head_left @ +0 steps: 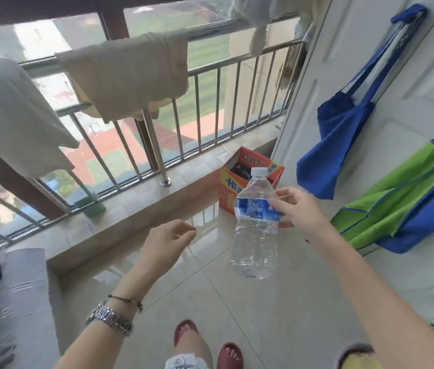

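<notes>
Just behind the bottle (255,235) — red carton (227,191), railing (199,107) beyond

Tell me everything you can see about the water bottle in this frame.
The water bottle is clear, thin plastic with a ribbed lower body, a white cap screwed on and a blue label round its upper part. How much it contains cannot be told. It hangs nearly upright in the air above the tiled floor, in front of an orange carton. The right hand grips it at label height from its right side. The left hand is apart from it.
</notes>
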Motion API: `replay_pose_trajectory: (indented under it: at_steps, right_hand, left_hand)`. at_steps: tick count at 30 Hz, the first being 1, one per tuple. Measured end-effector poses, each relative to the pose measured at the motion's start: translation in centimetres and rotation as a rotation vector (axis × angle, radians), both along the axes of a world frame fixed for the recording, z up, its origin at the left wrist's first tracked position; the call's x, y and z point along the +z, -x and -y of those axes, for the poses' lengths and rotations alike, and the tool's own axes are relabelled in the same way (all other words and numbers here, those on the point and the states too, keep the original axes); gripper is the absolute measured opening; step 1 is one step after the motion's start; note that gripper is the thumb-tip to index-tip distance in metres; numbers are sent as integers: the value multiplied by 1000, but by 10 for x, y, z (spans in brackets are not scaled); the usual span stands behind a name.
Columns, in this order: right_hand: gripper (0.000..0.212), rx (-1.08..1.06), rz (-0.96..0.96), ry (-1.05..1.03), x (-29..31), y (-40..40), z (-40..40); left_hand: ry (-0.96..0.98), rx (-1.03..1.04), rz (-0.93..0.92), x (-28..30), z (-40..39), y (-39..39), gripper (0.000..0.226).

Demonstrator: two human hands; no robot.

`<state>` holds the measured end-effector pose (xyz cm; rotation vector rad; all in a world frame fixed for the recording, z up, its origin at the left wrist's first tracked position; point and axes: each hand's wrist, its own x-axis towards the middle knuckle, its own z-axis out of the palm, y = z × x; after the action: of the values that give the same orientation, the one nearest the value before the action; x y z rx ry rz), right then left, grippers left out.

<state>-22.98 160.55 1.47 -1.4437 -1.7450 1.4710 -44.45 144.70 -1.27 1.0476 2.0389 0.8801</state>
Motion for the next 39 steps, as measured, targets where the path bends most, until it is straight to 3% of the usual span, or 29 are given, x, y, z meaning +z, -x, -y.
replay_pose_trajectory:
  at_steps: [11,21,28,35,39]
  right_hand:
    - [16,-129,-9,75,-24,69,-167]
    - [8,-313,-27,172,-55,87,-289]
    - [18,-302,-18,261,-111,93,-406]
    - [16,-215,139,283,-197,111,-511]
    - [17,-178,260,192,-253,125,-546]
  left_hand:
    - [67,-213,-171,-27,-197,83,16]
    - [155,-375,-267,-46,-349,126,14]
    - [283,-361,-213,-90,-449,126,14]
    - [344,-306,-176,-131,-545,109,19]
    - [371,-316,-175,-169,-575,111,18]
